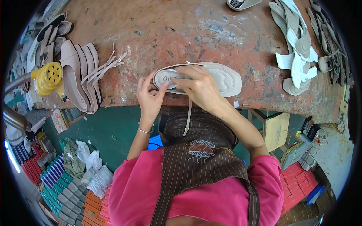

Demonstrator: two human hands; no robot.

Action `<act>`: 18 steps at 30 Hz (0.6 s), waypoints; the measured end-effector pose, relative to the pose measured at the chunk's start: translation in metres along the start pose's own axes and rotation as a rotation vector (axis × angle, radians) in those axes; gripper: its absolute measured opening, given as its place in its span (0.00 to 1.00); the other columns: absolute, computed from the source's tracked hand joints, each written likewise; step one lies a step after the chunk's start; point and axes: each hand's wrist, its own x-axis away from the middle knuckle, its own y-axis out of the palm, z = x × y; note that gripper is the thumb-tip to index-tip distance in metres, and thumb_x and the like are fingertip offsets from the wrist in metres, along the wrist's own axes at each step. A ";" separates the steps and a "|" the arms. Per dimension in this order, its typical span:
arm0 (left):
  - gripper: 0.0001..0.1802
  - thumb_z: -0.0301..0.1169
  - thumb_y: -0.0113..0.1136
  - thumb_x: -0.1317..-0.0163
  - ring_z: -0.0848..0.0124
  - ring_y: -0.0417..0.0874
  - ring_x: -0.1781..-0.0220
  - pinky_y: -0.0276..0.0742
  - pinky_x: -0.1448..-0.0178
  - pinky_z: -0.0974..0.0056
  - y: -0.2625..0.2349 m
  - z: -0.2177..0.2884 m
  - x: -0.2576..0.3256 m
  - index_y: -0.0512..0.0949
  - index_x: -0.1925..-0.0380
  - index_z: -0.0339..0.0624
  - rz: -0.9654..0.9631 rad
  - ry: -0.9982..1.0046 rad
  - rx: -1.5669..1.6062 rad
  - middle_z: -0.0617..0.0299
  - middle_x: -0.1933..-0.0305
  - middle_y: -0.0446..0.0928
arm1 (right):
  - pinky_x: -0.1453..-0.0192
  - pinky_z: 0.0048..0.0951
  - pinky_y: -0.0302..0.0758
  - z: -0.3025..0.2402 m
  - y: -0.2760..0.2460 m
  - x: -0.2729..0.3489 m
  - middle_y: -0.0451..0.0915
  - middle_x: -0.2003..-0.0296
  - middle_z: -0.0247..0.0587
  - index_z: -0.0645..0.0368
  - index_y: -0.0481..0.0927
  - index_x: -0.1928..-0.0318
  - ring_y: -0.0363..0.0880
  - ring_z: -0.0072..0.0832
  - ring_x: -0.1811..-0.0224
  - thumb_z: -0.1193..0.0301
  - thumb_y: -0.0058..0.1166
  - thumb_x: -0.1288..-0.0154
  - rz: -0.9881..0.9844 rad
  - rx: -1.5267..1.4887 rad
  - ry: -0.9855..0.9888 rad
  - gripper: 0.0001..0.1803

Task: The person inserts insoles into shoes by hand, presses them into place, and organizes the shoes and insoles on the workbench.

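Observation:
A beige shoe (236, 80) lies sideways at the table's near edge, its heel end to the left and its toe end to the right. Inside it sits a pale padded insole (217, 77) with printed lettering at the heel. My left hand (150, 92) is closed around the heel end, thumb on the inner rim. Bent over the heel part, my right hand (201, 87) has its fingertips closed on the insole there and covers the shoe's middle. A thin strap (188, 122) hangs from the shoe over my striped apron.
Several beige shoes (77, 81) stand at the left beside a yellow perforated fixture (49, 79) on a metal arm. Strapped shoe parts (298, 49) pile up at the right. Another shoe (247, 4) lies at the far edge. Plastic bags (100, 179) sit below left.

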 end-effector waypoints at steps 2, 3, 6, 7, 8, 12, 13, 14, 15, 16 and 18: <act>0.23 0.24 0.69 0.42 0.80 0.81 0.61 0.79 0.69 0.76 0.004 -0.010 -0.004 0.75 0.47 0.28 0.035 0.032 0.157 0.62 0.53 0.69 | 0.43 0.41 0.74 -0.004 0.009 -0.003 0.81 0.54 0.47 0.60 0.87 0.63 0.78 0.42 0.49 0.77 0.60 0.55 -0.017 -0.022 0.030 0.14; 0.23 0.24 0.69 0.42 0.80 0.81 0.61 0.79 0.69 0.76 0.004 -0.012 -0.006 0.75 0.47 0.28 0.035 0.027 0.161 0.62 0.53 0.69 | 0.43 0.41 0.74 -0.004 0.011 -0.004 0.81 0.54 0.48 0.60 0.87 0.63 0.78 0.42 0.49 0.77 0.60 0.55 -0.030 -0.045 0.059 0.14; 0.22 0.22 0.69 0.43 0.78 0.83 0.59 0.81 0.69 0.75 0.005 -0.007 -0.008 0.75 0.49 0.27 0.042 -0.020 0.168 0.62 0.53 0.72 | 0.43 0.40 0.75 0.001 0.015 -0.006 0.80 0.53 0.48 0.61 0.86 0.63 0.78 0.42 0.49 0.77 0.59 0.54 -0.047 0.028 0.034 0.14; 0.20 0.24 0.70 0.44 0.79 0.82 0.65 0.78 0.70 0.75 0.007 -0.003 -0.011 0.78 0.52 0.30 0.077 -0.033 0.190 0.62 0.58 0.73 | 0.43 0.40 0.75 0.002 0.015 -0.008 0.80 0.53 0.48 0.61 0.86 0.63 0.78 0.42 0.49 0.77 0.59 0.54 -0.056 0.029 0.034 0.14; 0.18 0.25 0.72 0.46 0.79 0.81 0.71 0.75 0.72 0.76 0.009 -0.003 -0.014 0.80 0.56 0.32 0.112 -0.045 0.212 0.62 0.63 0.74 | 0.43 0.40 0.75 0.002 0.014 -0.009 0.79 0.51 0.49 0.62 0.86 0.61 0.78 0.42 0.48 0.78 0.58 0.54 -0.073 0.051 0.027 0.15; 0.14 0.25 0.71 0.45 0.80 0.81 0.72 0.76 0.75 0.75 0.008 -0.019 -0.019 0.81 0.59 0.31 0.074 -0.100 0.167 0.62 0.64 0.75 | 0.40 0.40 0.74 0.000 0.013 -0.008 0.77 0.46 0.49 0.64 0.84 0.57 0.76 0.42 0.45 0.78 0.57 0.52 -0.155 0.102 0.018 0.18; 0.12 0.24 0.69 0.43 0.81 0.80 0.73 0.75 0.76 0.74 0.008 -0.014 -0.020 0.81 0.60 0.32 0.078 -0.141 0.274 0.63 0.65 0.75 | 0.40 0.40 0.74 0.001 0.013 -0.007 0.77 0.46 0.49 0.64 0.84 0.57 0.76 0.42 0.45 0.78 0.57 0.52 -0.159 0.101 0.018 0.18; 0.09 0.23 0.67 0.42 0.81 0.79 0.74 0.75 0.78 0.73 0.007 -0.010 -0.021 0.81 0.61 0.32 0.081 -0.181 0.381 0.63 0.65 0.76 | 0.38 0.39 0.73 0.002 0.013 -0.006 0.76 0.45 0.49 0.64 0.84 0.57 0.75 0.41 0.42 0.77 0.56 0.51 -0.172 0.125 -0.044 0.18; 0.09 0.23 0.67 0.42 0.81 0.79 0.74 0.75 0.78 0.73 0.006 -0.007 -0.020 0.81 0.61 0.32 0.080 -0.185 0.381 0.63 0.65 0.76 | 0.36 0.39 0.72 0.002 0.014 -0.005 0.75 0.43 0.50 0.65 0.83 0.56 0.74 0.41 0.40 0.76 0.55 0.50 -0.184 0.148 -0.106 0.18; 0.07 0.22 0.64 0.40 0.82 0.78 0.74 0.75 0.79 0.73 0.007 -0.005 -0.020 0.80 0.62 0.31 0.099 -0.127 0.294 0.62 0.66 0.77 | 0.36 0.39 0.72 0.004 0.016 -0.007 0.75 0.43 0.50 0.65 0.83 0.56 0.74 0.41 0.40 0.76 0.55 0.50 -0.185 0.150 -0.101 0.18; 0.05 0.21 0.61 0.38 0.82 0.77 0.75 0.75 0.80 0.72 0.007 -0.003 -0.019 0.80 0.63 0.31 0.108 -0.071 0.204 0.62 0.68 0.78 | 0.33 0.38 0.69 0.009 0.022 -0.013 0.73 0.40 0.50 0.65 0.83 0.55 0.72 0.39 0.36 0.74 0.54 0.48 -0.287 0.051 -0.308 0.18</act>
